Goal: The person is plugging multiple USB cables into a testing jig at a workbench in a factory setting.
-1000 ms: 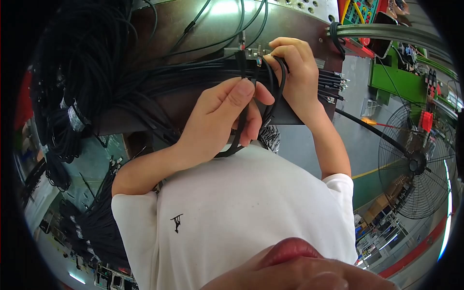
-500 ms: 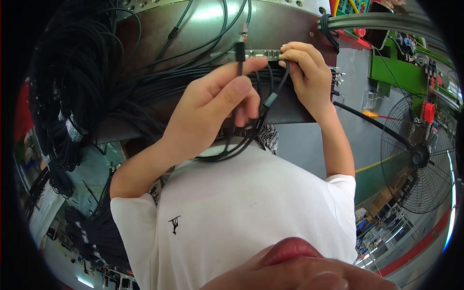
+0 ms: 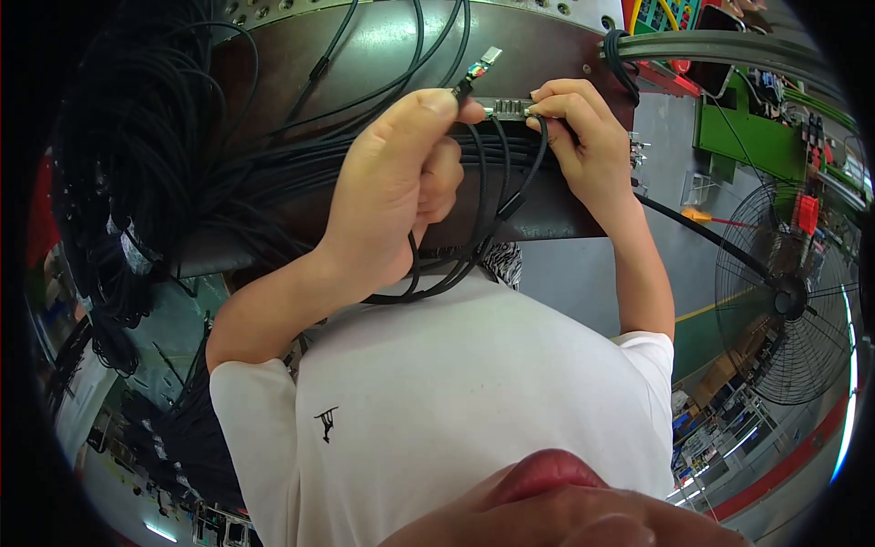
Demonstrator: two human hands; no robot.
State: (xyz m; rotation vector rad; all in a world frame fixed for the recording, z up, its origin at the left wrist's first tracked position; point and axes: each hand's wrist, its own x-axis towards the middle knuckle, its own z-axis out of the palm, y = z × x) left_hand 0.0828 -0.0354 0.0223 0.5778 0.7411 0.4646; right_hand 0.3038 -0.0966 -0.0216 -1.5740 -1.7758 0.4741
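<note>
My left hand (image 3: pixel 387 178) is closed, thumb and forefinger pinching a black cable just below its end. From that grip a metal plug (image 3: pixel 490 56) points up and to the right, with small coloured wires bare behind it. Beside it, my right hand (image 3: pixel 591 137) pinches the upper end of another black cable (image 3: pixel 541 146) at the right end of a slotted clear or metallic strip (image 3: pixel 509 107). More cable loops hang from this strip toward my lap. A black sleeve (image 3: pixel 511 206) sits on one of them. My right fingertips partly hide the cable end there.
A dark brown work board (image 3: pixel 538 55) lies under the hands, crossed by several black cables. Thick cable bundles (image 3: pixel 137 146) hang over its left side. A grey curved bar (image 3: pixel 720 39) reaches in at the upper right. A black floor fan (image 3: pixel 789 296) stands at the right.
My left hand has closed and turned upright, its cable's plug now tilted to the right with coloured wires showing. The black sleeve near that plug no longer shows. My right hand stays at the strip.
</note>
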